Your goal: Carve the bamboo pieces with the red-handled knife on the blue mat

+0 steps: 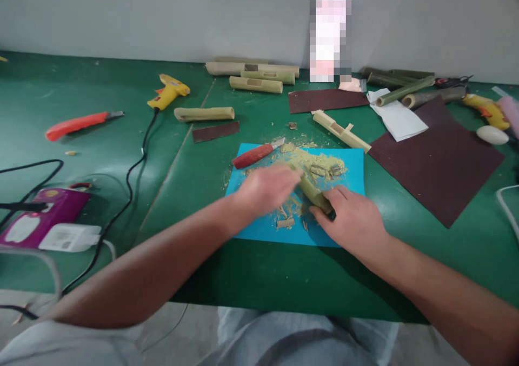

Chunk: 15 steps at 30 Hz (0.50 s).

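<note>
My right hand [349,219] grips the near end of a short green bamboo piece [313,191] lying on a blue mat [357,166]. My left hand [267,188] is blurred by motion at the far end of that bamboo piece; its fingers look curled, and whether they hold anything is unclear. Shavings and sawdust [314,163] are heaped on the mat behind the hands. A red-handled knife [256,154] lies at the mat's far left corner.
On the green table are several bamboo tubes [255,75], a notched bamboo piece [339,131], dark sandpaper sheets [438,163], a yellow glue gun [168,92] with a black cord, an orange utility knife [77,124] and a purple box [42,217].
</note>
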Tool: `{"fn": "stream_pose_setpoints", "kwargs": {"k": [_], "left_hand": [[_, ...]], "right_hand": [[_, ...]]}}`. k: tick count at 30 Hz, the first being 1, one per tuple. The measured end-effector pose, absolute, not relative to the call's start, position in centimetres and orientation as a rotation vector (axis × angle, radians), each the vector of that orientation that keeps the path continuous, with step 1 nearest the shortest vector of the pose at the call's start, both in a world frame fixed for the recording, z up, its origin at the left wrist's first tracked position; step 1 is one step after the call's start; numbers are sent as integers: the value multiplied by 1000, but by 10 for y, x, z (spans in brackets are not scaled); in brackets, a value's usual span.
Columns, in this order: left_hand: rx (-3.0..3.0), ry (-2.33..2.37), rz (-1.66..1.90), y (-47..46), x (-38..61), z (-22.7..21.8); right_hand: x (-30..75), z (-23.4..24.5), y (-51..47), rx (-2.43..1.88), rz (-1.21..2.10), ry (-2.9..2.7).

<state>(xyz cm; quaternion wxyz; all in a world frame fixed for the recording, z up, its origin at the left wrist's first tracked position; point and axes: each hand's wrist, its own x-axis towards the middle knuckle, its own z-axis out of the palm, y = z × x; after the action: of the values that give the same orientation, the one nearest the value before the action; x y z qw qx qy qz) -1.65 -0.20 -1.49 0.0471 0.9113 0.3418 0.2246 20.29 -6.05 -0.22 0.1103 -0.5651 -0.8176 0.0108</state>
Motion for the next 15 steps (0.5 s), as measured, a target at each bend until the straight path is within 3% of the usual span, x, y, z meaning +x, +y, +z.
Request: {"fn": "stream_pose_setpoints", "kwargs": {"k": [12,15], "left_hand": [[2816,987,600,-3,-16,-13],[2764,1075,760,-3,-15,-14]], "right_hand": [[201,2,-60,-1702,56,-2427],[201,2,-60,-1713,67,-2416]]}}
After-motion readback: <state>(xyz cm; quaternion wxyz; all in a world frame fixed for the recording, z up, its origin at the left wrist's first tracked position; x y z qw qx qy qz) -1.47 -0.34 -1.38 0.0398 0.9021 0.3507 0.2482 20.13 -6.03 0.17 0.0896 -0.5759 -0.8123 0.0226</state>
